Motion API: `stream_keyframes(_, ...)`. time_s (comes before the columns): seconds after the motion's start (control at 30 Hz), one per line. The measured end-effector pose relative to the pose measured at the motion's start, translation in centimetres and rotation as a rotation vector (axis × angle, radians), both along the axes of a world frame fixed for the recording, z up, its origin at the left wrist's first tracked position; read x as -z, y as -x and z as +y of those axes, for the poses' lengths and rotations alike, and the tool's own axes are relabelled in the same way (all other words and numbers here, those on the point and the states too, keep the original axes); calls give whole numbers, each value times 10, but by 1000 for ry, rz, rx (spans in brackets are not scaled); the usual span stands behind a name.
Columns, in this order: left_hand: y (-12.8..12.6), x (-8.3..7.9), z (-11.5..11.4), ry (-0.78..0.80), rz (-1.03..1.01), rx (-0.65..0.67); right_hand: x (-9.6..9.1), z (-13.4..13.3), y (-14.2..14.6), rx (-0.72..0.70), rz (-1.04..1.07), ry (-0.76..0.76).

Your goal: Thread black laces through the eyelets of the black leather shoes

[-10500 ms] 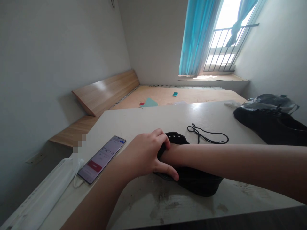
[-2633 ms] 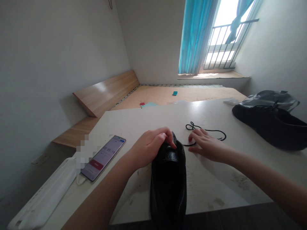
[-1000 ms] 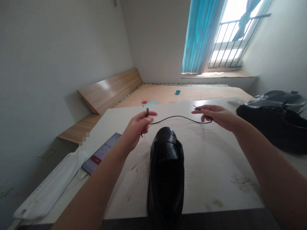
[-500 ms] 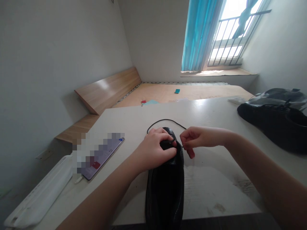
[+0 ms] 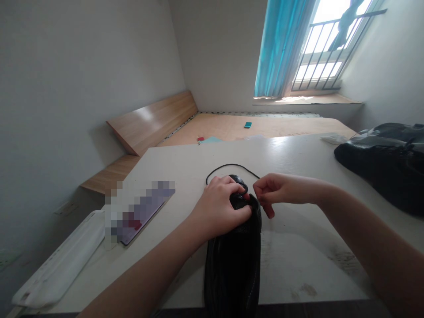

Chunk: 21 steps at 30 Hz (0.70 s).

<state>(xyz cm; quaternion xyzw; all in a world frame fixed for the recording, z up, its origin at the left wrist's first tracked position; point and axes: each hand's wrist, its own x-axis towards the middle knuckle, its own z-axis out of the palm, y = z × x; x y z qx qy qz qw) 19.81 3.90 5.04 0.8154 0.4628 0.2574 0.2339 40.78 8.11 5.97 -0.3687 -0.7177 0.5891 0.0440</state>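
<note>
A black leather shoe (image 5: 232, 260) lies lengthwise on the pale table (image 5: 291, 154), its far end under my hands. My left hand (image 5: 221, 210) is closed over that end, fingers pressed on the leather and on a thin black lace (image 5: 228, 166). The lace loops out over the table beyond the shoe. My right hand (image 5: 270, 192) is just right of the shoe, fingertips pinched on the lace's other end.
A phone (image 5: 141, 212) lies left of the shoe, partly blurred out. A white face mask (image 5: 59, 265) rests at the table's left edge. A second black shoe (image 5: 380, 170) and a plastic bag sit at the far right. A bare wooden bed frame (image 5: 265, 126) lies beyond.
A second ago both hands held the lace stretched out above the shoe. They have since come down onto the shoe's far end, close together, with the lace looped beyond.
</note>
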Motion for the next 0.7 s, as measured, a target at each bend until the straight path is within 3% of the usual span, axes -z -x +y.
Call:
stream_keyframes(0.23, -1, 0, -1, 12, 4, -13, -1, 1, -2, 35, -41, -52)
stream_keyframes(0.43, 0, -1, -1, 11, 10, -21, 6, 0, 4, -6, 37, 39)
stream_keyframes(0.7, -2, 1, 1, 4, -27, -42, 11, 5, 3, -45, 19, -116)
